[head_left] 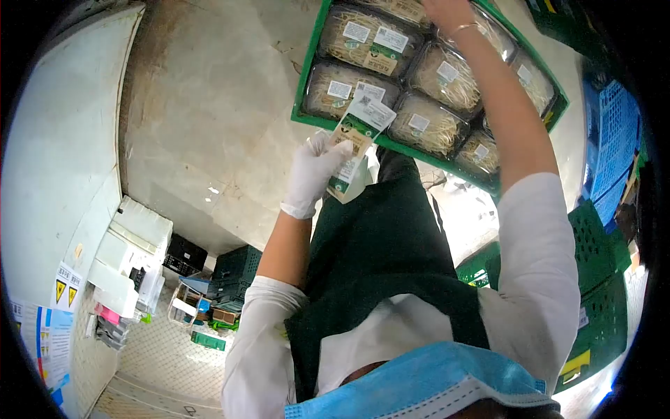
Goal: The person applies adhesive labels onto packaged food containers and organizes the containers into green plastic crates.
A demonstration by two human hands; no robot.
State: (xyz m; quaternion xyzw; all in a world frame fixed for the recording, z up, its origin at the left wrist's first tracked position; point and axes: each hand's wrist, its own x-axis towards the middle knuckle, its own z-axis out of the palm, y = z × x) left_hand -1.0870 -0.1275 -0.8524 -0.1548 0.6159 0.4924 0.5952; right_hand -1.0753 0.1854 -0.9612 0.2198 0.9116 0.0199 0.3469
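Observation:
My left hand (317, 167), in a white glove, is closed on several printed labels (357, 136) in white, green and tan, fanned near the crate's lower left edge. A green crate (301, 94) holds several clear-lidded packs of pale sprouts (443, 78), each with a small white sticker. One pack at the upper left (359, 43) also bears a green and tan label. My right hand (450, 12), bare at the wrist, reaches over the crate's far side at the top edge of the view. Its fingers are cut off or hidden there.
Blue crates (614, 140) and stacked green crates (593, 300) stand at the right. Dark crates (234, 276) and a small wire rack (187, 304) are at the lower left. A pale wall panel (66, 140) runs along the left.

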